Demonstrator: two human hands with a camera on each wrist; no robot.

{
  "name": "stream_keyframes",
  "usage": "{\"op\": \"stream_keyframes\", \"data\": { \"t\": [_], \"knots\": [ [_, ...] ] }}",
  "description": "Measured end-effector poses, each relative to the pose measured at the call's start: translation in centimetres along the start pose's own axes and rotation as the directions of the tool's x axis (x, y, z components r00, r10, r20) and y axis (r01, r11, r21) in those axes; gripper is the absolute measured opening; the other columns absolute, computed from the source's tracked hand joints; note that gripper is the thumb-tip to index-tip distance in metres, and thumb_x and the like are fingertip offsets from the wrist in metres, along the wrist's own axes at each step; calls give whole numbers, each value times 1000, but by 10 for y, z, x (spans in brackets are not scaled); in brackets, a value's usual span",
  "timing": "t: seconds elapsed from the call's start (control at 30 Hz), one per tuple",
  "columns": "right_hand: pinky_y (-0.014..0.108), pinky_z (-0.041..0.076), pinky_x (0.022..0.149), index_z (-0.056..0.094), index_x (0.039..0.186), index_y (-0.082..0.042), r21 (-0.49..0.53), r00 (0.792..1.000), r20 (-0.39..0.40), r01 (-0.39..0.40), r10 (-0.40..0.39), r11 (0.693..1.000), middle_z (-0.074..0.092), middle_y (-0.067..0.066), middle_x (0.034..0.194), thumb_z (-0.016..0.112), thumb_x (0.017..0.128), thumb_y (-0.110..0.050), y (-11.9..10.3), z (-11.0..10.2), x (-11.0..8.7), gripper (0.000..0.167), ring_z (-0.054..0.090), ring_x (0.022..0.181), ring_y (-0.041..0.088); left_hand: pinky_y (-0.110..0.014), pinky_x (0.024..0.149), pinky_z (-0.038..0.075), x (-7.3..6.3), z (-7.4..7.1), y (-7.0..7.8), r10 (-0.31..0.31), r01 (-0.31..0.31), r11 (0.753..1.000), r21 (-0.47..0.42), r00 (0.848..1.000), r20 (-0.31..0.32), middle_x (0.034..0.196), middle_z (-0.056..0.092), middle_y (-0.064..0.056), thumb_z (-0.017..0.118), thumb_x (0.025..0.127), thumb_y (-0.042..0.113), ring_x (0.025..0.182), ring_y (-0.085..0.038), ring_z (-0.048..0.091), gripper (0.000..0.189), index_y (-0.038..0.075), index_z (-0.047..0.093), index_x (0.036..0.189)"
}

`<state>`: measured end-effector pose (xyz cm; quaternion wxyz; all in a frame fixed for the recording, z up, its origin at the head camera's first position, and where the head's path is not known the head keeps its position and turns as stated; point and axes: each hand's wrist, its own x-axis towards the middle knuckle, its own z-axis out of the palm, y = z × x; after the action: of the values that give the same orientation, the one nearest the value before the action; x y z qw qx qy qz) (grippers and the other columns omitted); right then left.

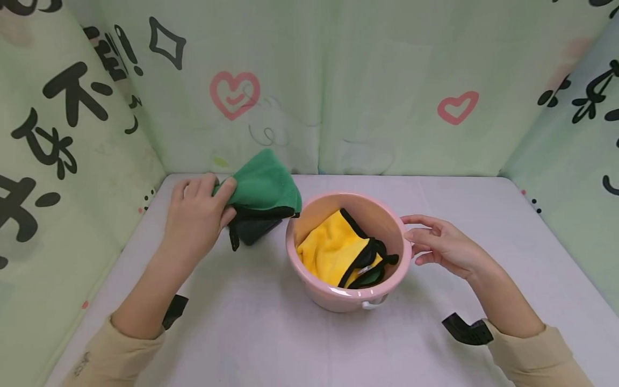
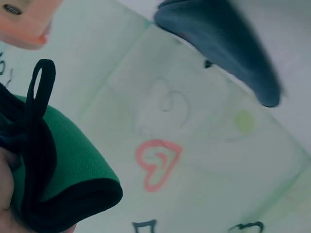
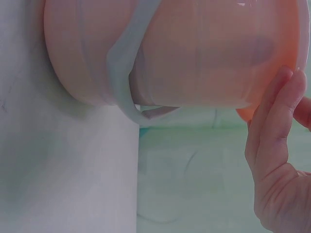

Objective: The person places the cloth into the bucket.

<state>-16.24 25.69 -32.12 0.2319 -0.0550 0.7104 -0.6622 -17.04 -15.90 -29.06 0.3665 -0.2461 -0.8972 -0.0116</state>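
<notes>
My left hand (image 1: 195, 209) pinches a green cloth (image 1: 266, 183) with black edging, raised left of the pink bucket (image 1: 314, 290). A black loop hangs from this cloth, clear in the left wrist view. Just below it, a dark grey-blue cloth (image 1: 258, 230) lies on the table, partly hidden. Inside the bucket is a yellow cloth (image 1: 329, 250) with black edging, and a bit of dark green shows beside it. My right hand (image 1: 447, 247) touches the bucket's right rim, its fingers (image 3: 277, 126) fairly straight along the outside.
A white handle (image 3: 119, 63) hangs down the bucket's side. The table (image 1: 242, 333) has a pale covering. Light green curtains (image 1: 387, 70) with hearts and black lettering enclose it at the back and both sides. A black strap piece sits at each wrist.
</notes>
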Motion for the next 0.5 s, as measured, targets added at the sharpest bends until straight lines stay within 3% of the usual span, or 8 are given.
{"op": "stream_keyframes", "data": {
  "t": [0.27,0.5],
  "knots": [
    [25,55,58,47,115,-15,17,1000,5,7,-7,1000,67,2,83,51,93,-8,1,0,0,24,63,68,13,-45,82,39,20,-9,32,118,-118,993,-16,993,14,95,51,-18,75,74,27,86,-35,51,45,8,52,108],
    [24,55,59,47,115,-15,26,1000,18,21,-21,999,68,2,84,51,93,-8,2,0,0,23,63,68,13,-45,87,40,37,-9,55,194,-194,980,-38,981,2,96,52,-15,71,80,28,90,-31,53,36,12,51,106]
  ]
}}
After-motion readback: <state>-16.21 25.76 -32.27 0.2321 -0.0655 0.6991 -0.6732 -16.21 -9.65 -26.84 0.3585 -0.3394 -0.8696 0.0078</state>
